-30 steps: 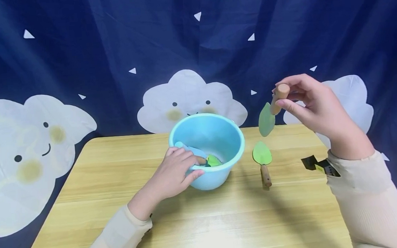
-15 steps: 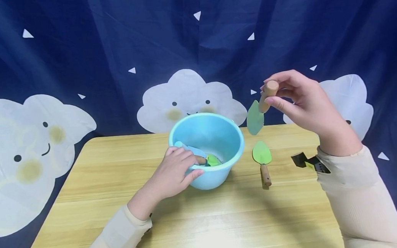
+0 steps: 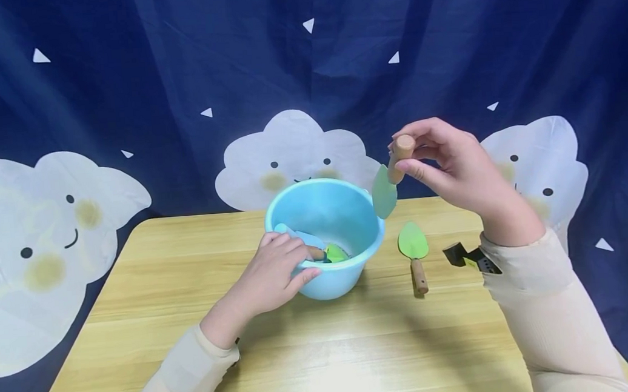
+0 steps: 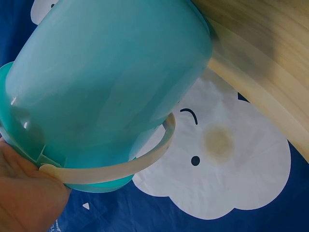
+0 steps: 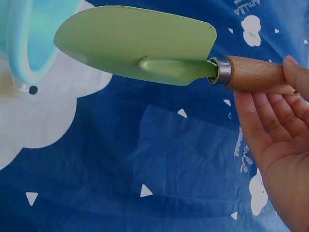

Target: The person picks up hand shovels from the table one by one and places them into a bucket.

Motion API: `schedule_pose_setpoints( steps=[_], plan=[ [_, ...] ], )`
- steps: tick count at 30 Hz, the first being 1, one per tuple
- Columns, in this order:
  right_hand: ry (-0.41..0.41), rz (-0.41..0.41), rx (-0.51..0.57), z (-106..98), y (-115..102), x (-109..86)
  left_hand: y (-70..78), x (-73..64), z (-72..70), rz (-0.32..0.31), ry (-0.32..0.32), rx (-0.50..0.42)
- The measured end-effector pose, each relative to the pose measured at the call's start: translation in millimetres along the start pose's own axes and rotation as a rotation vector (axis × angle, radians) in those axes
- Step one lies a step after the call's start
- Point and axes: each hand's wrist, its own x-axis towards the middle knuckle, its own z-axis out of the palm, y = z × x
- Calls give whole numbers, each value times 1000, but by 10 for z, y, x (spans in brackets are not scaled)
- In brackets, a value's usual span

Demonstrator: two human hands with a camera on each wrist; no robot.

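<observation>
A light blue bucket (image 3: 331, 280) stands on the table, and my left hand (image 3: 275, 271) grips its near left rim, fingers over the edge and thumb outside. Inside the bucket lie a tool with a wooden handle and bright green head (image 3: 337, 253) and a light blue piece (image 3: 295, 236), both partly hidden by that hand. My right hand (image 3: 454, 168) pinches the wooden handle of a green garden trowel (image 5: 135, 46) between thumb and fingers. Its blade hangs down beside the bucket's right rim, above table height. In the left wrist view, a pale bucket handle (image 4: 111, 171) hangs against the bucket's side.
Another small trowel (image 3: 413, 243), with a light green blade and wooden handle, lies on the wooden table (image 3: 163, 304) right of the bucket. Behind the table hangs a dark blue curtain (image 3: 173, 60) printed with white clouds and triangles.
My right hand has moved left with the trowel, bringing its blade from right of the lying trowel to beside the bucket's rim. The left hand and bucket stay put.
</observation>
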Motion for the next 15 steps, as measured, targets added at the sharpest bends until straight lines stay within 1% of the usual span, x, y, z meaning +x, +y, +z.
schedule_pose_setpoints(
  steps=[7, 15],
  plan=[
    [-20, 28, 1, 116, 62, -26, -5, -6, 6, 14, 20, 4],
    [-27, 48, 11, 264, 151, -50, -5, -6, 11, 21, 22, 6]
  ],
)
